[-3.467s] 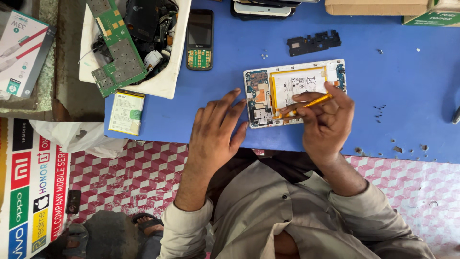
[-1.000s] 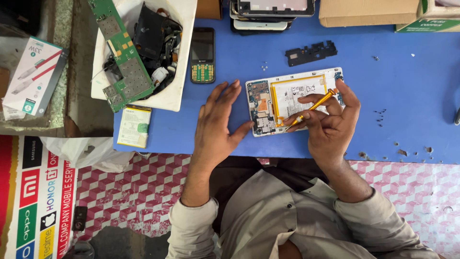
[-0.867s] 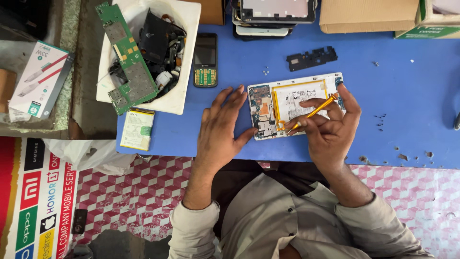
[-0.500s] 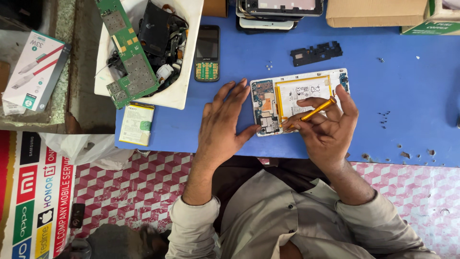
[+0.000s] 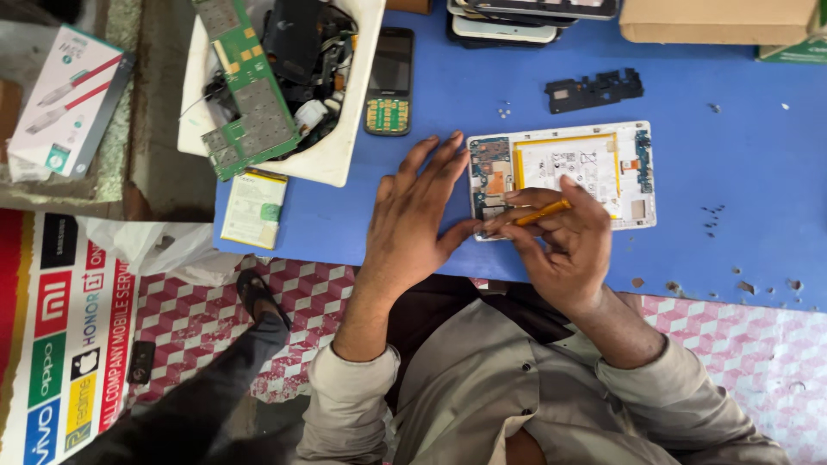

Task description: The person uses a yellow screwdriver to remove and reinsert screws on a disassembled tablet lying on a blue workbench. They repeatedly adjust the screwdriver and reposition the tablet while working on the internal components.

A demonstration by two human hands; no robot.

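The right hand (image 5: 560, 245) was closed around a yellow-handled screwdriver (image 5: 536, 212), its tip brought to the circuit-board end of an opened white tablet (image 5: 564, 176). The left hand (image 5: 413, 220) was spread flat, fingers nearly straight, on the blue surface (image 5: 741, 198) against the tablet's edge. The back was already off, with battery and boards exposed; inner parts were judged still in place, a black bracket (image 5: 594, 89) lying apart.

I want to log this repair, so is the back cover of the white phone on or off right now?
Off. The white phone lies with its battery and circuit boards exposed, on the blue table.
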